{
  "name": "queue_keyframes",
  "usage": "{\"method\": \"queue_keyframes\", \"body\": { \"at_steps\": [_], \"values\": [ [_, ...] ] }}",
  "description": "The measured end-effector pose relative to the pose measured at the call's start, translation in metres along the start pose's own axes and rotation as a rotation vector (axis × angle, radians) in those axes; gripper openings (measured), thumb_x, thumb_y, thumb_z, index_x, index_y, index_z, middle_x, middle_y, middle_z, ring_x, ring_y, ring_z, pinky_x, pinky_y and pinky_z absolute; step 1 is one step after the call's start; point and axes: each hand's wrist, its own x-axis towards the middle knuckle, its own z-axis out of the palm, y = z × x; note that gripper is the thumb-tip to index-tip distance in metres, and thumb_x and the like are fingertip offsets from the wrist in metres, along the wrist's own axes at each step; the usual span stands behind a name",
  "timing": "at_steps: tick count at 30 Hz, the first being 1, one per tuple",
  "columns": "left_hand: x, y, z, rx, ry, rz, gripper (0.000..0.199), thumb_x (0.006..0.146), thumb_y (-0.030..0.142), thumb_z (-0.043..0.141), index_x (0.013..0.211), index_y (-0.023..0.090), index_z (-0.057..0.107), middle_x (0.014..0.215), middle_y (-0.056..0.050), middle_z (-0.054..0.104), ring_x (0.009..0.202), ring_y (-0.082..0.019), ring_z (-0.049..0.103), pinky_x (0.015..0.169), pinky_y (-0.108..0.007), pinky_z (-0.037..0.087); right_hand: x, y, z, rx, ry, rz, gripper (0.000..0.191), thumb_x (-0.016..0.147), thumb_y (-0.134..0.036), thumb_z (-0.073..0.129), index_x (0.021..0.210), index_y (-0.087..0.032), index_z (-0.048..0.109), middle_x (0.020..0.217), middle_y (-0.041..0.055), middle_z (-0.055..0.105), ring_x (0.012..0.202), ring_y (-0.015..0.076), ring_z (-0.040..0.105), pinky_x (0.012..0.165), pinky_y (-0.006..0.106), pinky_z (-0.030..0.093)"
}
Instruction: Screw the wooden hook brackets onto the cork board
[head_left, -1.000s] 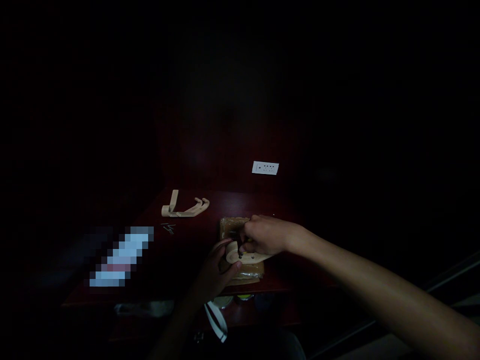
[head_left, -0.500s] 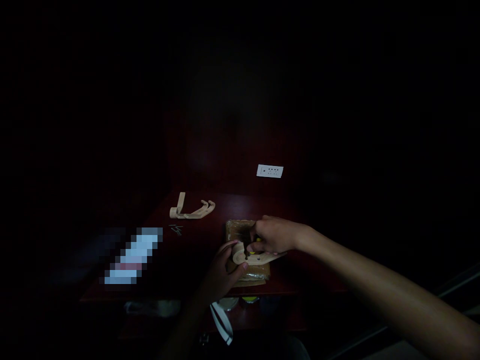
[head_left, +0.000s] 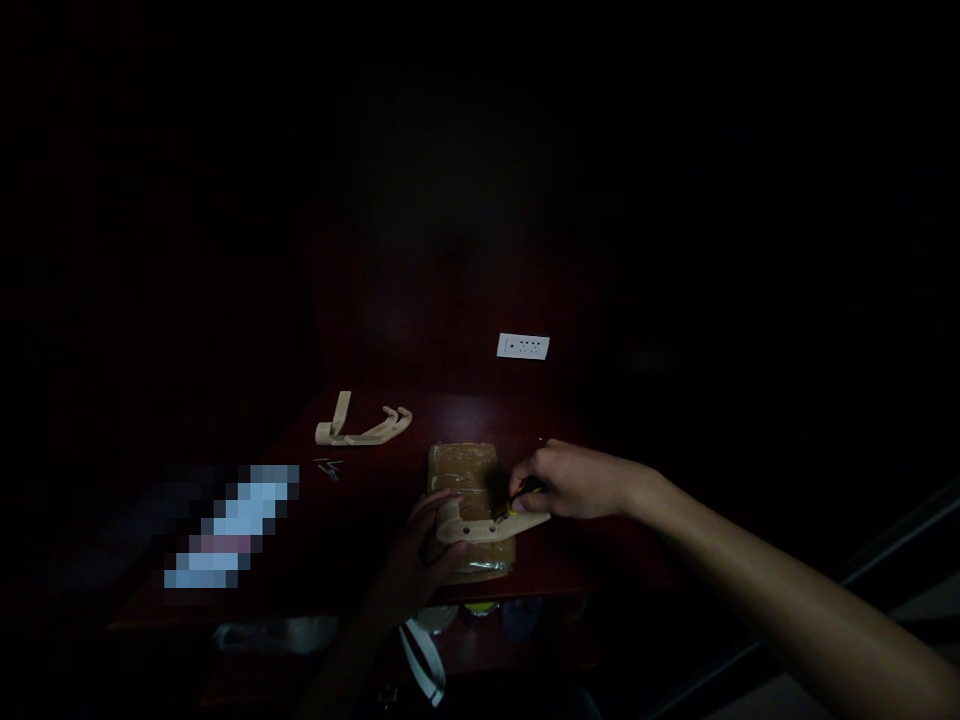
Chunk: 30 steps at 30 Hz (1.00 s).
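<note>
A pale curved wooden piece (head_left: 487, 530) with two dark holes lies across a brown block wrapped in clear film (head_left: 463, 470). My left hand (head_left: 426, 545) is closed on the rounded left end of the piece, thumb in front and fingers behind. Above the right part of the piece, my right hand (head_left: 544, 485) pinches a small yellow and black tool (head_left: 517, 507), its tip close to the wood. Further back on the left rests a second wooden piece (head_left: 367, 437) with curved prongs and an upright arm. Several thin screws or nails (head_left: 328, 468) lie in front of it.
The dark red table (head_left: 277, 560) holds a bright, pixelated rectangle (head_left: 232, 525) at the left. A white socket plate (head_left: 523, 346) is beyond the block. Below the front edge are a white strap (head_left: 424, 662) and round containers (head_left: 480, 607).
The view has shifted, so the table things appear further left. My right hand with the yellow tool has moved right along the wooden piece, away from its rounded end, uncovering two holes.
</note>
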Motion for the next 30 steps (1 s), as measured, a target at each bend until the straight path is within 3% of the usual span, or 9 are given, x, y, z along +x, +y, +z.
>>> {"method": "queue_keyframes", "body": {
  "at_steps": [15,30],
  "values": [
    [-0.001,-0.002,0.002,-0.018,0.005,-0.017,0.042,0.085,0.033,0.056,0.126,0.026,0.048,0.135,-0.008,0.045,0.128,-0.023,0.041,0.108,-0.04,0.034,0.003,0.001,0.013,-0.004,0.023,-0.046,0.02,0.085,-0.032,0.054,0.098,-0.023,0.067,0.086,0.0022,0.07,0.078,0.0166,0.063,0.077,0.028,0.041],
    [0.001,0.002,0.0,-0.031,0.01,-0.036,0.044,0.082,0.031,0.058,0.126,0.026,0.052,0.136,-0.008,0.044,0.125,-0.025,0.043,0.107,-0.041,0.035,0.007,-0.006,0.006,0.025,-0.008,-0.04,0.02,0.083,-0.021,0.056,0.099,-0.023,0.068,0.087,0.0022,0.069,0.078,0.015,0.062,0.071,0.024,0.042]
  ]
}}
